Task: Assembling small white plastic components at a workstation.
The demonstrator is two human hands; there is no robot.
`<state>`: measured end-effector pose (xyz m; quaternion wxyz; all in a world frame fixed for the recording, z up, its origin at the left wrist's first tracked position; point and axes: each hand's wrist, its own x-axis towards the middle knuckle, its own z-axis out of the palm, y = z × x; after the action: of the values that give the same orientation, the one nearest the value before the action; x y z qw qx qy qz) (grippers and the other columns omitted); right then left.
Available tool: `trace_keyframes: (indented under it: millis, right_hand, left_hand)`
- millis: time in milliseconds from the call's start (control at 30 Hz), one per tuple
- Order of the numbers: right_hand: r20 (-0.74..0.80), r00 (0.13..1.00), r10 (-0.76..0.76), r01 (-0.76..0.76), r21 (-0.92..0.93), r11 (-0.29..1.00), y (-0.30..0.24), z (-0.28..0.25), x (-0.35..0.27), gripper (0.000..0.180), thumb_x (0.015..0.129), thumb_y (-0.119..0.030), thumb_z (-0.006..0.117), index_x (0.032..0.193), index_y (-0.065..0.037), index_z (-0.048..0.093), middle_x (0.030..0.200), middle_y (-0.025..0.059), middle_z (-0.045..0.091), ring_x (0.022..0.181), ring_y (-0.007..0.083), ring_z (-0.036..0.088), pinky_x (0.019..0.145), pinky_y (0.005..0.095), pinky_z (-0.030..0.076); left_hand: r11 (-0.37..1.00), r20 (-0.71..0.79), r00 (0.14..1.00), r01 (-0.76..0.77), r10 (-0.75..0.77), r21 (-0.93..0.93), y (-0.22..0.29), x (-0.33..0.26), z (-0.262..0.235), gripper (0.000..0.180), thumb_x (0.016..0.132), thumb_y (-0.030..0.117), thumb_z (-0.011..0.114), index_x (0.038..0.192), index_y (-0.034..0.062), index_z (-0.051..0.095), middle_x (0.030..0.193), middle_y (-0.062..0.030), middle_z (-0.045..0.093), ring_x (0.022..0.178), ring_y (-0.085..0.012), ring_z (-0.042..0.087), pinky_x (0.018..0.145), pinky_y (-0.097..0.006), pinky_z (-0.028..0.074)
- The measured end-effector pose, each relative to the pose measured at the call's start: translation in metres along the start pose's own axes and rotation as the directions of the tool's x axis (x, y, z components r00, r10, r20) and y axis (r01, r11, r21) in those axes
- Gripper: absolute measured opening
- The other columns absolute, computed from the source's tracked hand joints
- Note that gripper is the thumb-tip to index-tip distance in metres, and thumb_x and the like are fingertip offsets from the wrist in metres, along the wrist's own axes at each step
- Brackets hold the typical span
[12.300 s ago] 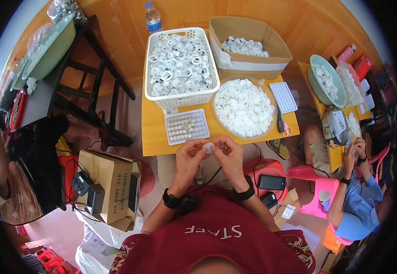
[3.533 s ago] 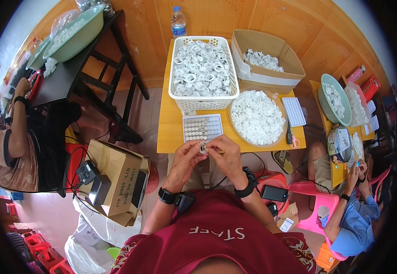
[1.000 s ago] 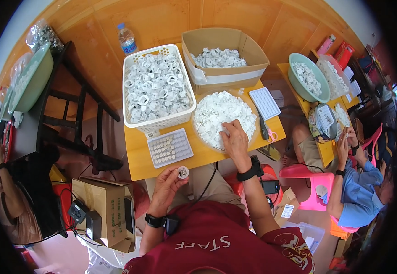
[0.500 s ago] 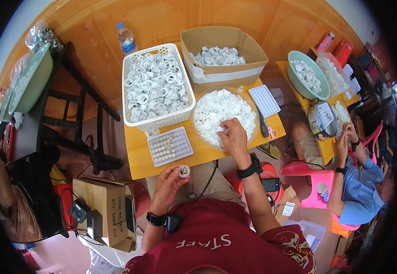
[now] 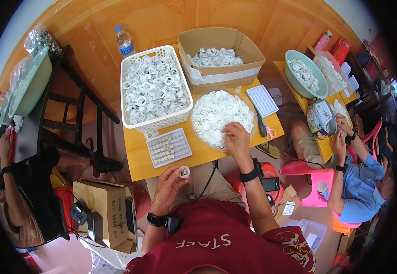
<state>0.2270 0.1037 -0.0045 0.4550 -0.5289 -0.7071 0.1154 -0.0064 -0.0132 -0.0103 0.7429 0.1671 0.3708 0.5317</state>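
A round piece [image 5: 184, 172] is sitting pinched in the left hand [image 5: 165, 188]; the right hand [image 5: 238, 140] is hanging over white bits [image 5: 219, 110], grip hard to tell.

Right hand [image 5: 238, 140]: fingertips at the loose white pieces [image 5: 220, 109], any piece pinched there too small to tell; covers part of the near rim of the round tray [image 5: 201, 140]. Round white part [image 5: 184, 172]: edge overlapped by fingers of the left hand [image 5: 167, 186], fittings inside too small to make out. White basket [image 5: 171, 119]: lower contents buried under the top layer. Cardboard box [image 5: 221, 71]: front wall conceals its floor. Phone [image 5: 271, 184]: left portion behind the right forearm. Maroon shirt [image 5: 198, 237]: cut by lower edge. Plastic bag [image 5: 102, 266]: likewise. Co-worker at left [image 5: 13, 194]: partly lost in the dark rim. Co-worker at right [image 5: 362, 182]: anything between the hands indistinct.
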Motion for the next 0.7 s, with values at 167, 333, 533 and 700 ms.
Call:
trace_keyframes:
  millis: [167, 333, 533, 700]
  right_hand:
    - [-0.012, 0.975, 0.224, -0.223, 0.066, 0.973, 0.001, -0.011, -0.001, 0.014, 0.066, 0.004, 0.056, 0.077, -0.003, 0.062, 0.078, 0.0100, 0.056, 0.067, 0.0241, 0.056, 0.060, 0.0326, 0.044]
    - [0.020, 0.952, 0.305, -0.304, -0.042, 0.952, -0.007, -0.007, -0.002, 0.015, 0.066, -0.004, 0.062, 0.081, -0.004, 0.063, 0.078, 0.0100, 0.055, 0.068, 0.0246, 0.056, 0.060, 0.0326, 0.044]
    - [0.058, 0.979, 0.194, -0.183, -0.162, 0.970, -0.004, -0.002, -0.006, 0.015, 0.065, -0.007, 0.066, 0.080, -0.003, 0.061, 0.077, 0.0105, 0.055, 0.064, 0.0255, 0.055, 0.060, 0.0325, 0.044]
    - [-0.027, 0.971, 0.238, -0.234, 0.102, 0.967, -0.006, -0.006, -0.003, 0.011, 0.069, 0.001, 0.063, 0.078, -0.001, 0.058, 0.074, 0.0083, 0.054, 0.064, 0.0192, 0.058, 0.055, 0.0280, 0.044]
  left_hand:
    - [1.000, 0.003, 1.000, 0.008, -0.008, 0.013, 0.000, 0.001, 0.000, 0.021, 0.088, 0.013, 0.050, 0.105, 0.0013, 0.054, 0.097, -0.0105, 0.060, 0.082, -0.0186, 0.061, 0.072, -0.028, 0.052]
    - [0.999, 0.011, 1.000, 0.005, -0.005, 0.033, 0.000, 0.002, 0.002, 0.022, 0.088, 0.013, 0.050, 0.106, 0.0008, 0.054, 0.096, -0.0105, 0.060, 0.081, -0.0182, 0.061, 0.072, -0.027, 0.052]
    - [0.999, 0.026, 1.000, 0.012, -0.013, 0.043, 0.001, 0.000, 0.002, 0.022, 0.088, 0.013, 0.050, 0.105, 0.0003, 0.054, 0.097, -0.0107, 0.060, 0.081, -0.0182, 0.061, 0.072, -0.027, 0.052]
    - [0.999, -0.011, 1.000, 0.007, -0.006, 0.054, 0.005, -0.004, 0.011, 0.022, 0.088, 0.015, 0.051, 0.105, -0.0001, 0.053, 0.096, -0.0111, 0.060, 0.081, -0.0189, 0.060, 0.071, -0.029, 0.052]
